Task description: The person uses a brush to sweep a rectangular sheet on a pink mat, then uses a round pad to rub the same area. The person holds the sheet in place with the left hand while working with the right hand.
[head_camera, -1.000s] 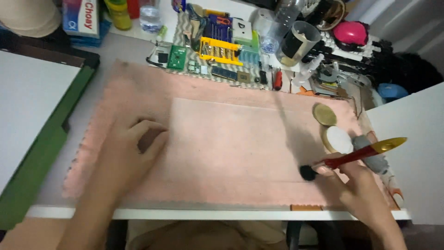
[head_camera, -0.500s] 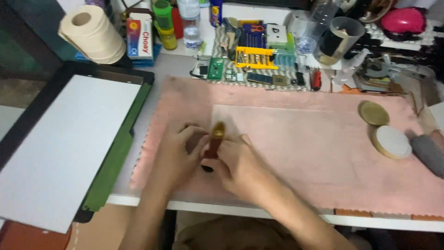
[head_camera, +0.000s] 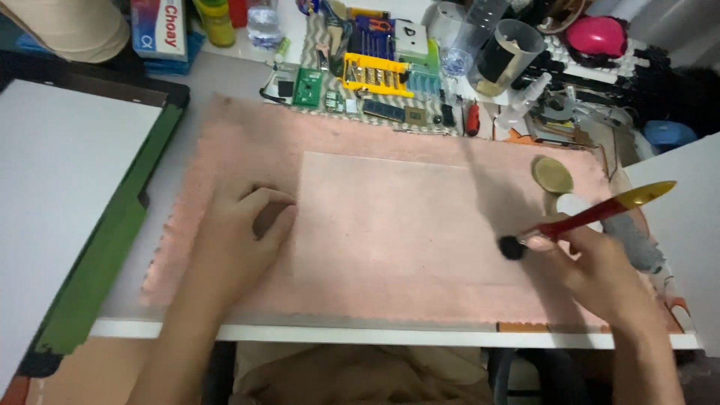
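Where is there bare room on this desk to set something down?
The pale sheet between the left hand and the brush in the right hand is free. The back edge is crowded: circuit boards, yellow tool holder, cups.

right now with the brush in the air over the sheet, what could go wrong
The brush has a dark, possibly loaded tip hanging over the pale sheet; a stray drip could mark it. The left hand presses only the sheet's left edge, so the far side might shift. The right hand is near the round lid and could knock it.
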